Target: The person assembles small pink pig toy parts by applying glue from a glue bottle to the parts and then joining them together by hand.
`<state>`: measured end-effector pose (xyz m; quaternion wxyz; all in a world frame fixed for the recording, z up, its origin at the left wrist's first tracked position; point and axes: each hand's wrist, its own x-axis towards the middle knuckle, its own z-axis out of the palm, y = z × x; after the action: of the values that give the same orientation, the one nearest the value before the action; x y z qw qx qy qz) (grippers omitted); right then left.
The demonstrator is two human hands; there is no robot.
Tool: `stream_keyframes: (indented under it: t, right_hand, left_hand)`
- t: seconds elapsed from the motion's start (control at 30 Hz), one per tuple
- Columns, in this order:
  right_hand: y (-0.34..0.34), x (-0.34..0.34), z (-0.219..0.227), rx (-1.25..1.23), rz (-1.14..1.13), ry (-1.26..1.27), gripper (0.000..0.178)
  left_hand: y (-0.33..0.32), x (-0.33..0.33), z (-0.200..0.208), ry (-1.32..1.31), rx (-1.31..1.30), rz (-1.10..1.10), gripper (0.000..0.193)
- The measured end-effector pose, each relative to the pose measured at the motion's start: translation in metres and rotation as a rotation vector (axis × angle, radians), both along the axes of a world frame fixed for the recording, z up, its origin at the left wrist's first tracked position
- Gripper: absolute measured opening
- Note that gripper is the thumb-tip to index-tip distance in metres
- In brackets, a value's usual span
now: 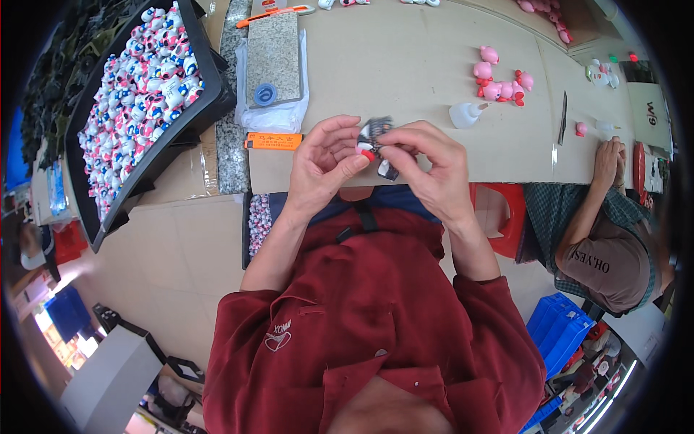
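Observation:
Over the near edge of the table, both my hands work on a small toy figure [366, 150] with white, red and dark parts. The thumb and fingers of my left hand [323, 158] close on its white and red side. My right hand [436, 163] pinches the dark, patterned upper part, which looks smeared by motion. A white and dark bit shows below the right fingertips; whether it belongs to the same figure I cannot tell. Left of my left hand lies an orange box-like packet [273, 141].
A black tray [223, 85] heaped with small white, pink and blue figures stands at the left. Near it are a stone slab [271, 58], a blue ring [265, 94] and an orange cutter [275, 16]. To the right are a squeeze bottle [465, 116], pink figures [490, 55] and a co-worker's hands [609, 163].

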<state>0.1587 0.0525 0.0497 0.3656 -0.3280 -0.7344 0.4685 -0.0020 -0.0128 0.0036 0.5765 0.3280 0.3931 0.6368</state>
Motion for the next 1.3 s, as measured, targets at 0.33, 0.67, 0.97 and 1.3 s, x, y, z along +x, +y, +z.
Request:
stream_keyframes:
  t: [0.33, 0.67, 0.97, 1.3]
  right_hand:
    - [0.004, -0.011, -0.015, 0.573, -0.226, -0.201, 0.015]
    - [0.011, 0.012, -0.011, 0.274, -0.308, -0.236, 0.015]
    - [0.012, 0.003, -0.012, 0.203, 0.048, -0.023, 0.013]
    - [0.014, 0.003, -0.017, 0.417, 0.102, -0.082, 0.017]
  left_hand:
    - [0.006, 0.004, 0.004, 0.120, -0.049, -0.022, 0.049]
    - [0.003, -0.004, 0.003, 0.026, -0.083, -0.031, 0.054]
    - [0.005, -0.007, 0.002, -0.012, -0.051, -0.137, 0.048]
    - [0.005, -0.009, 0.007, 0.024, -0.056, -0.192, 0.051]
